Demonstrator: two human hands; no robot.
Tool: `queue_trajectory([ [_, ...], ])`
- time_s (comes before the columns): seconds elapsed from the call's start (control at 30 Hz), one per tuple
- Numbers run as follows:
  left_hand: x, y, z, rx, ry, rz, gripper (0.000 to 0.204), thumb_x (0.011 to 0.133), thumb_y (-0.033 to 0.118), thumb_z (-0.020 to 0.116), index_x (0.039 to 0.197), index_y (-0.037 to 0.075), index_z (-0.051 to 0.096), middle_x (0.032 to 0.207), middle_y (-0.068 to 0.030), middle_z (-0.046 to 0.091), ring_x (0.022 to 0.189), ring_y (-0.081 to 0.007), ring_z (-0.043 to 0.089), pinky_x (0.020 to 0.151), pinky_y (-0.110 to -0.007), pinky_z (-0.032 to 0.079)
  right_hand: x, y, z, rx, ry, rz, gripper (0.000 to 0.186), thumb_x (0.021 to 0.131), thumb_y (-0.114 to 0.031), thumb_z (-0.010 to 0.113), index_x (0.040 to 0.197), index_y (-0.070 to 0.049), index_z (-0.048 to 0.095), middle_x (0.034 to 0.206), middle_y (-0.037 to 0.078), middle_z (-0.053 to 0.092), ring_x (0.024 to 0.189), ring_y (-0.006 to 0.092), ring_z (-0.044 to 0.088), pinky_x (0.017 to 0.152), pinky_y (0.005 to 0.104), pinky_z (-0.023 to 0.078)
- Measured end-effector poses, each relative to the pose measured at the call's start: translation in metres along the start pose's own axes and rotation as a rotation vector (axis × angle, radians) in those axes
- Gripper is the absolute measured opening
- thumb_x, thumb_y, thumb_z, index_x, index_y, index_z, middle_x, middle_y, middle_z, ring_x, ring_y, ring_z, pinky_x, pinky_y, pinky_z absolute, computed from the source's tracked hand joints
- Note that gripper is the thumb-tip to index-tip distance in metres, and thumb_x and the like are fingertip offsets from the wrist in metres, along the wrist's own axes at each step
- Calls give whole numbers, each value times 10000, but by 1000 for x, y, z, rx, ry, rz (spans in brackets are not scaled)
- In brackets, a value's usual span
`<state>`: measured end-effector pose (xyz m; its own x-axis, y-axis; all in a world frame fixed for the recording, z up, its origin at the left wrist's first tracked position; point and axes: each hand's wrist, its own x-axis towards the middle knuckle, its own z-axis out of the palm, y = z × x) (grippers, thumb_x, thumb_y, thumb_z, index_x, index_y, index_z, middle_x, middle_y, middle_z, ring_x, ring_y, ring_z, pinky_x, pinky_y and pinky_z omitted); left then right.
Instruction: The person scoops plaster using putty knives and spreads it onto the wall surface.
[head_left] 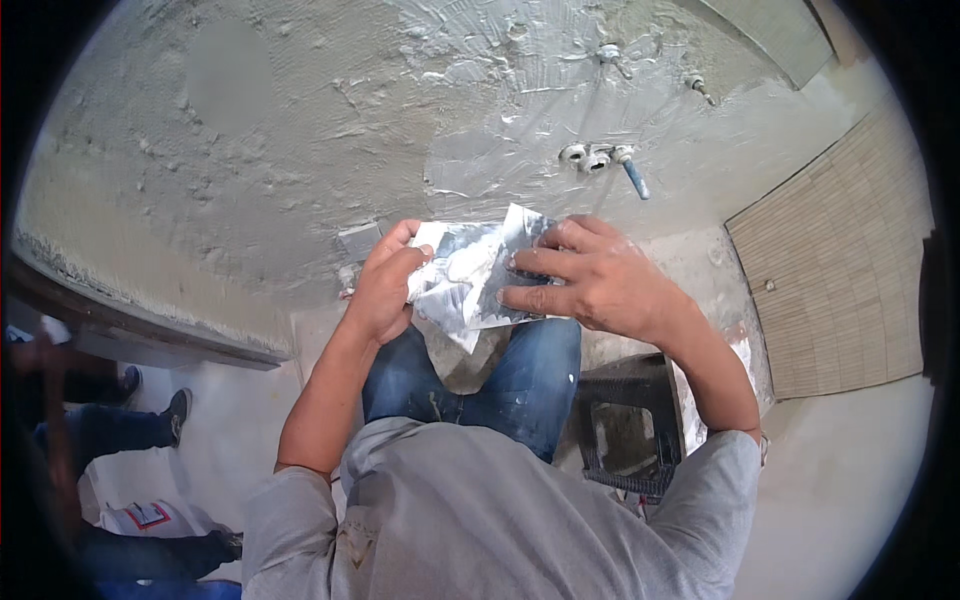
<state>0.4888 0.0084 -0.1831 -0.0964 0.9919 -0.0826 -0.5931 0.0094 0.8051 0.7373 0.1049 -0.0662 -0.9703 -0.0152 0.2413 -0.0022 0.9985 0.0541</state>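
My left hand (pixel 390 280) grips the left edge of a flat scraper plate (pixel 450 270) smeared with glossy white paste, thumb on top. My right hand (pixel 590 275) holds a second, darker flat scraper plate (pixel 520 225), its fingers laid over the face and its thumb hidden. This second plate is tilted and overlaps the right side of the first. Both plates are held above my knees, in front of a rough plastered wall (pixel 250 180). The undersides of the plates are hidden.
Pipe fittings (pixel 598 158), one with a blue stub (pixel 636 178), stick out of the wall. A beige textured panel (pixel 830 280) stands at right. A black stool (pixel 620 430) is by my right side. Co-workers' legs (pixel 120 435) and a white sack (pixel 160 515) are at left.
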Motion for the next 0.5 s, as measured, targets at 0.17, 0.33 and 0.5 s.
queue_trajectory([
  [0.17, 8, -3, 3, 38, 220, 120, 284, 985, 68, 481, 1261, 7, 507, 1148, -125, 648, 1020, -206, 680, 869, -367, 570, -34, 10, 25, 150, 59, 148, 386, 812, -73, 682, 1171, -203, 741, 1204, 39, 683, 1027, 257, 627, 895, 402, 519],
  [0.33, 2, 3, -3, -15, 279, 362, 292, 996, 54, 445, 1273, -23, 492, 1163, -142, 642, 1031, -234, 681, 914, -376, 556, -50, 20, 93, 1106, 822, 523, 274, 1002, -78, 549, 1255, -38, 647, 1253, 81, 662, 1005, 257, 677, 840, 422, 586],
  [0.5, -11, -17, -11, -13, 300, 248, 303, 983, 44, 425, 1269, -13, 508, 1183, -141, 646, 1046, -242, 685, 916, -385, 558, -43, 45, 101, 1694, 1332, 648, 385, 1033, -143, 544, 1385, 1, 480, 1185, 130, 668, 1037, 264, 705, 827, 488, 631],
])
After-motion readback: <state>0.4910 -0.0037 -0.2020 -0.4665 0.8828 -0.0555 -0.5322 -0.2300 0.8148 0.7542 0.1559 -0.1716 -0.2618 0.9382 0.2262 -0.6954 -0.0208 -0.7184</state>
